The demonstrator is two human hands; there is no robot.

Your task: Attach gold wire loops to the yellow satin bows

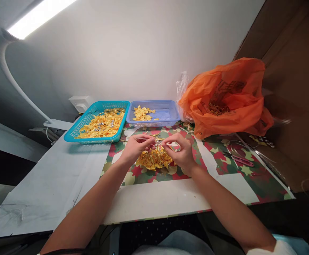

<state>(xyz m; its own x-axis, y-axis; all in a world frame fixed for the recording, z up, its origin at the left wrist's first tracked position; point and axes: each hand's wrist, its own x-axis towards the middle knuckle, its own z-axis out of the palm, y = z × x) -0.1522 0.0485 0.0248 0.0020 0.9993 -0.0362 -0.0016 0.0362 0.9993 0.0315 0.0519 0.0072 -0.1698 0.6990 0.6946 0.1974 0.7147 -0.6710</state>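
Orange bag [246, 113]: beyond fingers, to right. Teal basket [97, 140]: beyond, to left. Blue basket [167, 123]: straight beyond. Gold bows [154, 160]: heaped just below fingers. Left hand [138, 146], right hand [181, 151]: fingertips pinched narrow on silvery piece [158, 142] between them; light, steady grip advisable.

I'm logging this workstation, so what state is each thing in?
Left hand: pinched on a small silvery piece.
Right hand: pinched on the same piece.
Bow pile: yellow, heaped under the hands.
Teal basket: well filled with yellow bows.
Lavender basket: partly filled, bare toward the right.
Orange plastic bag: mouth open, golden bits inside.
Desk lamp: lit.
Pink-handled tool: lying flat; open or shut unclear.
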